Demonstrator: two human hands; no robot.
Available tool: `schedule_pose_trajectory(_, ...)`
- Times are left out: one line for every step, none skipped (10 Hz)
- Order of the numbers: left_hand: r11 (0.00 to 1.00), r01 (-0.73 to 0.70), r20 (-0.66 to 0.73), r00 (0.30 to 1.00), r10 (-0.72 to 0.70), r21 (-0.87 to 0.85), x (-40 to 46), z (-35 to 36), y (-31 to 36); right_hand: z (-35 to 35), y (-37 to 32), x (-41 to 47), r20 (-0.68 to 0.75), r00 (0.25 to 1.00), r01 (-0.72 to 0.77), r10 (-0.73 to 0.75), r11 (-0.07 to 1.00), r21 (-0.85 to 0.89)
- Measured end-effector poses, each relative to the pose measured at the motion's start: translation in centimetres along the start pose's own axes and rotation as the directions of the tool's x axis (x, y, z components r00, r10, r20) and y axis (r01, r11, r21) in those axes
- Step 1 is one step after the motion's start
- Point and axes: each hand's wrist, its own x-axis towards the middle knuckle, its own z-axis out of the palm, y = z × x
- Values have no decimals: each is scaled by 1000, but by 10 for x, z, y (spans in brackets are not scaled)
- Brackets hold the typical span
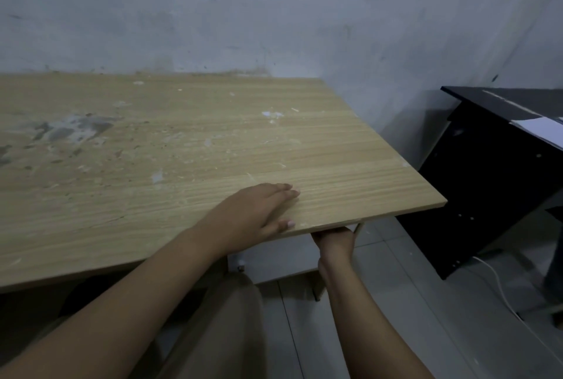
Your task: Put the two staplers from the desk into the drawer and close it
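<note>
A light wooden desk (213, 141) with worn, paint-flecked patches fills the left and middle of the head view. No stapler shows on it. My left hand (259, 211) lies flat on the desktop near the front right edge, fingers together, thumb at the rim. My right hand (335, 240) reaches under that front edge, its fingers hidden beneath the desktop. The white drawer (274, 259) shows only as a pale strip just below the desktop. What my right hand touches is hidden.
A black desk (487, 183) stands to the right with white papers (542, 130) on top. A white cable (502, 296) trails over the grey tiled floor. A beige chair seat (231, 317) sits below between my arms. A grey wall rises behind.
</note>
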Motion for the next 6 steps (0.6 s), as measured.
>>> schedule_pose_trajectory(999, -22, 3, 1000, 22, 23, -6, -3, 5, -10, 1, -1, 78, 997, -26, 26, 1000, -4)
schedule_pose_trajectory(999, -27, 17, 1000, 26, 44, -15, -7, 7, -16, 2, -7, 180, 983, 65, -29, 979, -196)
schedule_pose_trajectory(999, -26, 7, 1000, 26, 45, -26, -11, 7, -26, -2, -28, 273, 954, 228, -121, 887, -402)
schedule_pose_trajectory(999, -22, 15, 1000, 21, 32, -41, -20, 9, -39, -9, -56, 303, 936, 311, -178, 821, -479)
schedule_pose_trajectory(999, -38, -26, 999, 38, 10, -57, -28, 6, -42, -19, -80, 323, 903, 419, -282, 743, -522)
schedule_pose_trajectory(1000, -17, 7, 1000, 17, 15, -70, -39, 3, -31, -30, -100, 338, 866, 500, -368, 648, -575)
